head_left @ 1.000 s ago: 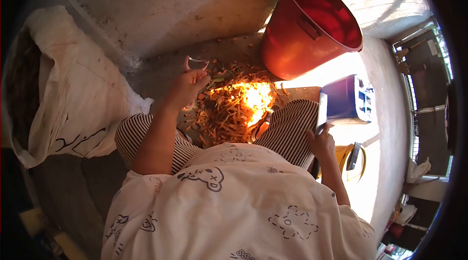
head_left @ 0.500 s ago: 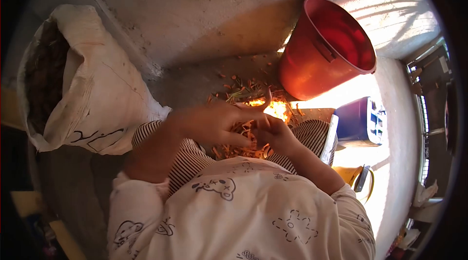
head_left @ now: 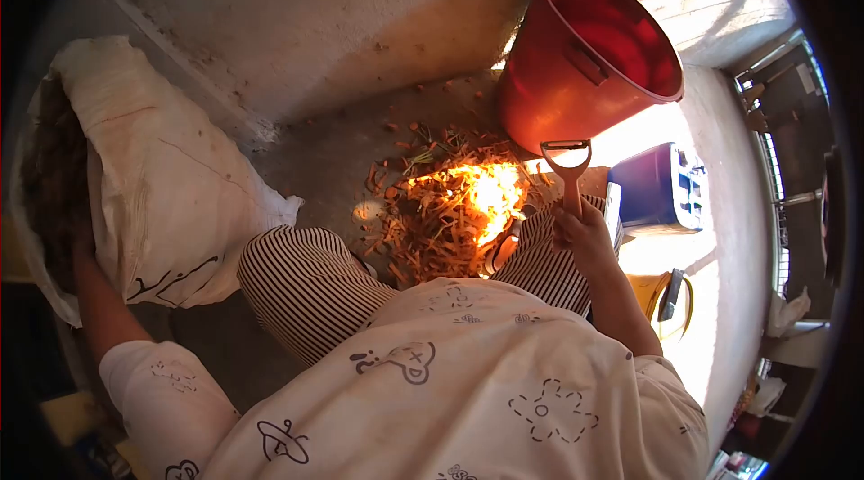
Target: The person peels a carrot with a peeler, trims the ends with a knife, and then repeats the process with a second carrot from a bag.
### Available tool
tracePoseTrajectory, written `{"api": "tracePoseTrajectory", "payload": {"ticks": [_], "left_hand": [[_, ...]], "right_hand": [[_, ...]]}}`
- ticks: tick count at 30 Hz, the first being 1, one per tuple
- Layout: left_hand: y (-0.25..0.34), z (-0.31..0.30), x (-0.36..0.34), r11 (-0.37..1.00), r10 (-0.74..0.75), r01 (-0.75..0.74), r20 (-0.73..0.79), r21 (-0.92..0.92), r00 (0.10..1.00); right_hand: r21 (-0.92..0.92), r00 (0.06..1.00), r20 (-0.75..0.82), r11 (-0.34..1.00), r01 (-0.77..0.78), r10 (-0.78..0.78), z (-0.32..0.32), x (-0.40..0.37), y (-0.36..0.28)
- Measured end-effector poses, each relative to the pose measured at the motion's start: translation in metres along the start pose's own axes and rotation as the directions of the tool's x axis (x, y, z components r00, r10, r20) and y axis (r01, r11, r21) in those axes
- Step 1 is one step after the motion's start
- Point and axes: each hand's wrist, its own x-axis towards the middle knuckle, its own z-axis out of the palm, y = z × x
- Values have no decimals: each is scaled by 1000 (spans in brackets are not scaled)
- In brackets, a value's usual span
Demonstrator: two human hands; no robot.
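Observation:
My right hand (head_left: 580, 233) is closed around the handle of a Y-shaped peeler (head_left: 571, 176), its blade end pointing up and away from me beside the red bucket. My left hand (head_left: 79, 233) reaches into the mouth of a white woven sack (head_left: 171, 183) on the left. Its fingers are hidden in the shadow there, among dark lumpy contents (head_left: 49, 183) that I cannot make out clearly. Between my knees, a heap of orange peelings (head_left: 441, 242) lies on the floor, part of it glaringly bright.
A large red bucket (head_left: 549, 93) stands tilted in view beyond the peelings, near the wall (head_left: 297, 21). To the right are a blue crate-like container (head_left: 643, 188) and a yellow container (head_left: 650, 296). Striped trouser legs (head_left: 297, 278) flank the heap.
My hands were together over the peelings. The left has swung out left into the sack; the right has moved slightly right, and the peeler now shows plainly in it.

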Motion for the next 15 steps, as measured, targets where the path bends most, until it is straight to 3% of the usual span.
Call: {"api": "tracePoseTrajectory", "payload": {"ticks": [9,15], "left_hand": [[0,12,-5,992,-57,52,-38,-117,998],[-2,4,-13,932,-137,69,-168,-357,976]], "right_hand": [[71,990,120,995,66,-74,12,3,5],[54,992,110,997,63,-69,10,-1,6]]}}
